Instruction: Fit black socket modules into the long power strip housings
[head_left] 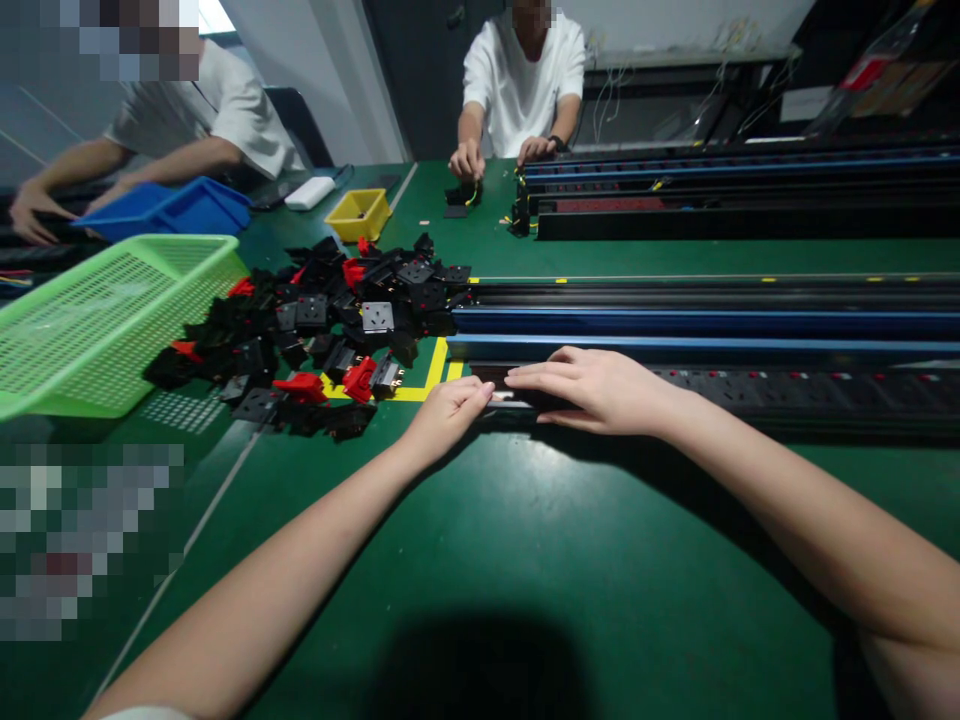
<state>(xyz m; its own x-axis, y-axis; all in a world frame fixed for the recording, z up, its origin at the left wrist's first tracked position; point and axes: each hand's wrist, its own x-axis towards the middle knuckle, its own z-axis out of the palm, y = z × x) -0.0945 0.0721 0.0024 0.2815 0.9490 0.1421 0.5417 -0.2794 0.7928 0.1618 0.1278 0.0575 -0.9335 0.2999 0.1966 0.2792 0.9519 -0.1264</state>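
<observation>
In the head view, a long black power strip (757,396) with a row of sockets lies across the green table. My left hand (448,412) is closed at the strip's left end, thumb and fingers pinched on it. Over the same end rests my right hand (600,390), fingers stretched out along the strip and its thumb apart underneath. The part of the strip between my hands is dark and partly hidden by the fingers. Just behind run blue rails (675,347). A pile of black and red socket modules (377,317) lies to the left.
A green basket (127,290), blue bins (169,207) and a yellow bin (358,213) stand at the left. Across the table, one person (523,80) handles small parts beside more rails (720,222). Another person (225,120) reaches behind the blue bins.
</observation>
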